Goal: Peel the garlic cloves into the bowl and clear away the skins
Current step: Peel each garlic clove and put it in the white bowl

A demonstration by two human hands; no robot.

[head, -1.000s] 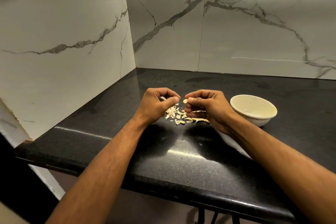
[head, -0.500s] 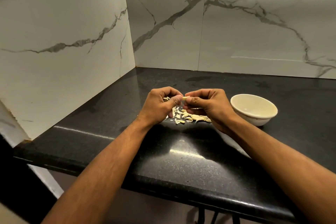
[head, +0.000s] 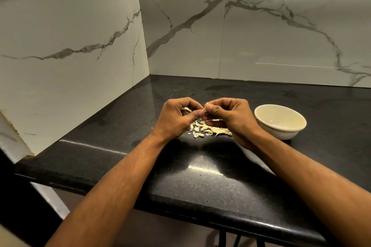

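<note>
Pinching one small pale garlic clove (head: 204, 109), both the left hand (head: 176, 120) and right hand (head: 230, 115) curl above papery skins (head: 208, 129).

Dim warm light falling from above. Glare streaking across black countertop (head: 200, 178) near front edge and along marble wall (head: 281, 46). Forearms casting soft shadows. Wide-angle bending showing at edges. Focus holding sharp.

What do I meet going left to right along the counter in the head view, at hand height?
Left hand → garlic clove pinched between both hands → right hand → bowl. The skins lie under the hands, so I leave them out.
</note>
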